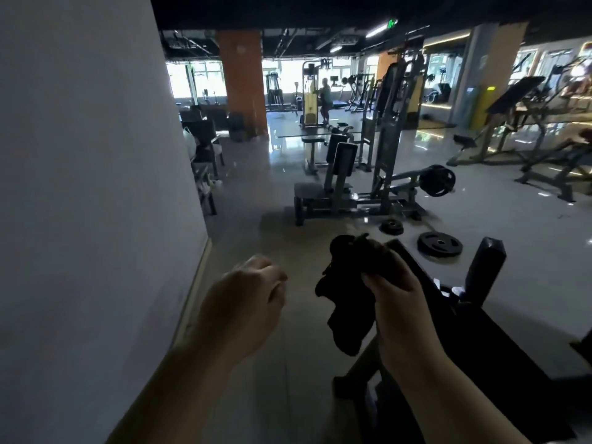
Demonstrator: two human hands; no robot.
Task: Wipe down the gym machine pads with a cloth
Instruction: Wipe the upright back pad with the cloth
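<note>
Right hand (389, 280) pinches the bunched dark cloth (344, 302) in the air just left of the sloping black pad (474, 315); left hand (253, 293) curled, holding nothing. Risks — 1 loose corner dangles and may snag on the frame; dim light could hide missed patches.

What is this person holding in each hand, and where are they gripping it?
The right hand grips a dark cloth by its bunched upper part, with the rest hanging down below the fingers. The left hand is curled into a loose fist and holds nothing.
</note>
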